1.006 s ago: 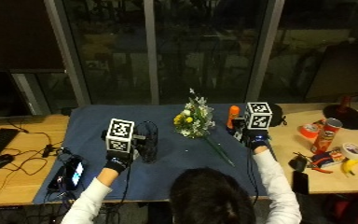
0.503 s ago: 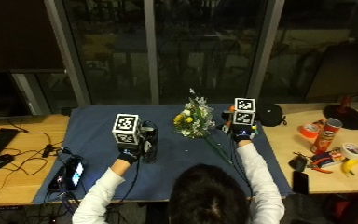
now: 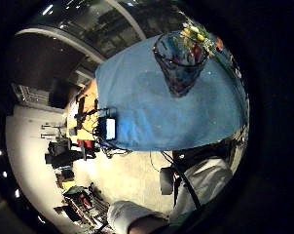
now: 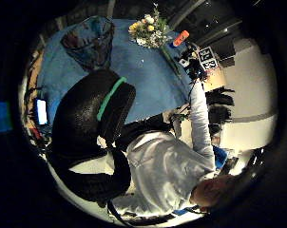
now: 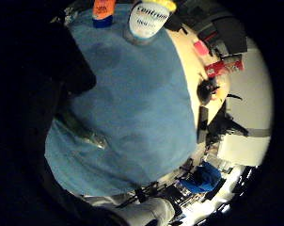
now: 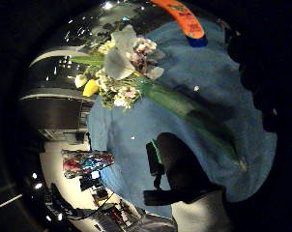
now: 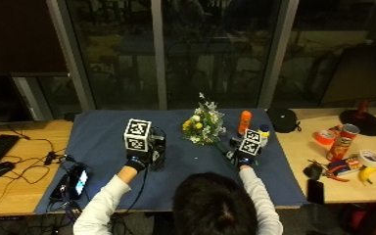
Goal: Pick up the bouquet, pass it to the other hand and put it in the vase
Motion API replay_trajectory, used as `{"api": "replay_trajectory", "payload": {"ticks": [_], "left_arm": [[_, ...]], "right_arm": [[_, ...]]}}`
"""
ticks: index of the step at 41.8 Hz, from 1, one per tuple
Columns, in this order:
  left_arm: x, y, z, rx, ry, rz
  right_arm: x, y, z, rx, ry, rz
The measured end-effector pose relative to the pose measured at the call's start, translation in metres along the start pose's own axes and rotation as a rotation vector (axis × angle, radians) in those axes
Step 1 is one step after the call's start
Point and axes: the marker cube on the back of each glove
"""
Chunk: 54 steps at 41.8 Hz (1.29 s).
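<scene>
Outside view: We saw a blue cloth [image 7: 103,137] spread across a wooden table [image 7: 18,171]. The bouquet [image 7: 204,127] lay on the cloth near its middle, blossoms toward the window. The dark glass vase [image 7: 156,154] stood upright just left of it.
Outside view, hands: The left hand [image 7: 136,159] hovered beside the vase; the right hand [image 7: 243,156] sat over the bouquet's stems. We could not tell either hand's fingers here.
Outside view, other things: An orange bottle [image 7: 244,122] stood just right of the flowers.
Left palm views: The vase [image 3: 178,63] stood apart from the palm.
Right little finger view: Stems [image 5: 81,132] lay flat on the cloth.
Right thumb view: The bouquet [image 6: 122,67] lay ungripped; the thumb [image 6: 180,169] hung relaxed above the cloth.
</scene>
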Motion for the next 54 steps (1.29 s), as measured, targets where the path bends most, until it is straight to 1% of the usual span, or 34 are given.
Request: {"api": "replay_trajectory", "payload": {"ticks": [2,8,11,15,18,21,24,29,33,36,38,41,44,47,50,54], "left_arm": [[-0.002,-0.002,0.000,-0.001,0.002,-0.005],[0.001,-0.009,-0.008,-0.002,0.013,-0.005],[0.005,-0.009,-0.013,-0.002,0.005,-0.001],[0.008,-0.007,-0.018,-0.002,-0.016,0.002],[0.009,-0.006,-0.019,-0.002,-0.020,0.007],[0.011,-0.005,-0.019,-0.018,-0.007,0.016],[0.013,-0.006,-0.015,-0.040,0.006,0.025],[0.016,-0.010,-0.005,-0.066,0.003,0.034],[0.019,-0.014,0.000,-0.088,0.039,0.046],[0.024,-0.019,0.005,-0.116,0.103,0.061],[0.028,-0.022,0.007,-0.147,0.172,0.074],[0.039,-0.025,0.009,-0.200,0.334,0.096],[0.050,-0.030,0.010,-0.220,0.485,0.112],[0.062,-0.040,0.009,-0.199,0.606,0.109],[0.077,-0.054,0.003,-0.141,0.725,0.087],[0.092,-0.069,-0.005,-0.067,0.822,0.057]], "right_arm": [[0.002,0.002,0.011,-0.036,-0.001,0.013],[0.000,0.017,0.040,-0.220,-0.002,0.050],[-0.003,0.027,0.049,-0.279,0.058,0.080],[-0.009,0.026,0.049,-0.197,0.209,0.045],[-0.011,0.024,0.048,-0.177,0.247,0.046],[-0.012,0.020,0.048,-0.168,0.195,0.060],[-0.012,0.016,0.048,-0.130,0.126,0.064],[-0.007,0.008,0.052,-0.087,-0.033,0.085],[-0.009,0.002,0.043,-0.013,-0.126,0.078],[-0.019,-0.004,0.032,0.085,-0.224,0.031],[-0.027,-0.007,0.024,0.143,-0.296,-0.003],[-0.031,-0.001,0.011,0.170,-0.338,0.026],[-0.041,0.008,-0.004,0.177,-0.415,0.025],[-0.052,0.015,-0.024,0.192,-0.477,0.039],[-0.069,0.020,-0.053,0.228,-0.580,0.026],[-0.088,0.024,-0.081,0.298,-0.686,-0.018]]}}
